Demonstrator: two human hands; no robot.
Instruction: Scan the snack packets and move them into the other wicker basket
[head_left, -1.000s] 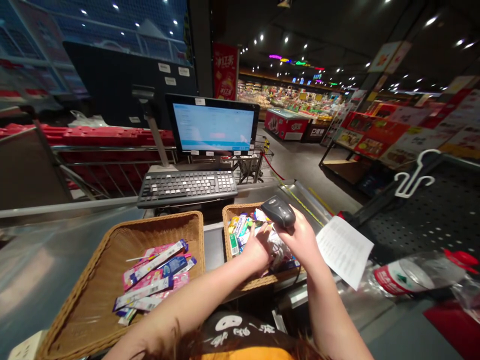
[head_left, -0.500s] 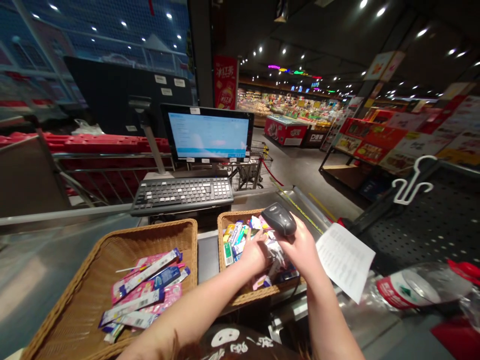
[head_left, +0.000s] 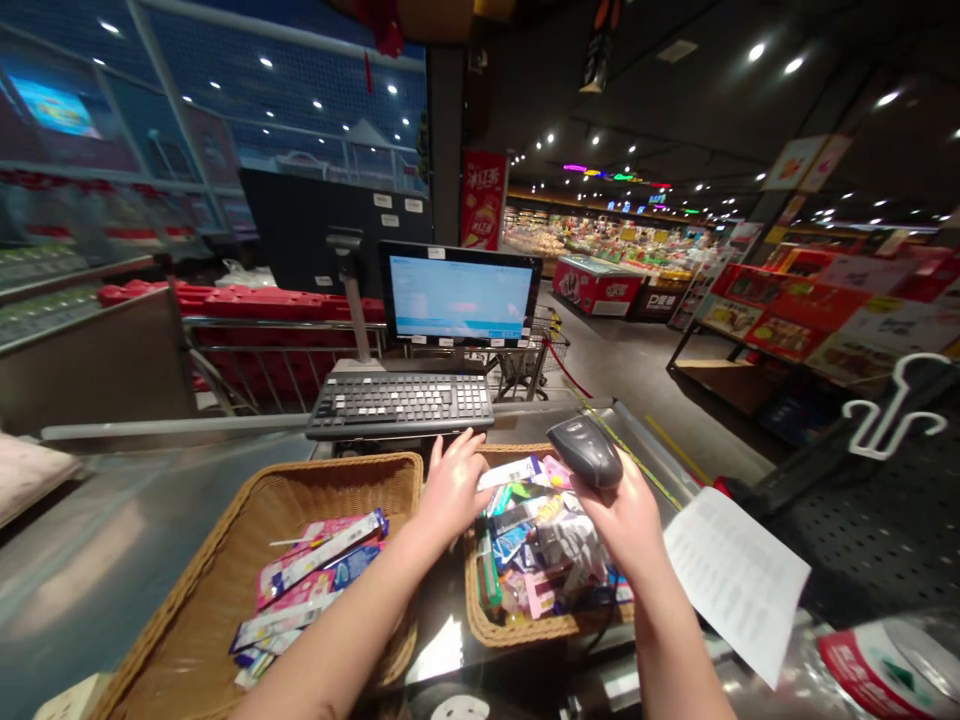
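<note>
My right hand (head_left: 626,505) is wrapped round a black barcode scanner (head_left: 585,450), held over the right wicker basket (head_left: 499,632). My left hand (head_left: 454,485) is at that basket's left rim, close to the keyboard's front edge. It holds a narrow white packet (head_left: 511,472) with a dark blue end, pointing toward the scanner; the thumb's grip is partly hidden. Many small coloured packets (head_left: 525,540) fill the right basket. In the left wicker basket (head_left: 187,580) lie several narrow white-and-blue packets (head_left: 330,550) on pink ones, partly covered by my left forearm.
Behind the baskets stand a black keyboard (head_left: 401,400) and a lit monitor (head_left: 461,298). On the right are a printed sheet (head_left: 739,570), a large clear bottle (head_left: 885,665) with a red label and a white hanger (head_left: 892,410). A scanner cable hangs near the right basket.
My left hand has come up out of the right basket and moved left, with a narrow packet in it. The scanner stays in my right hand. The view has shifted left and upward.
</note>
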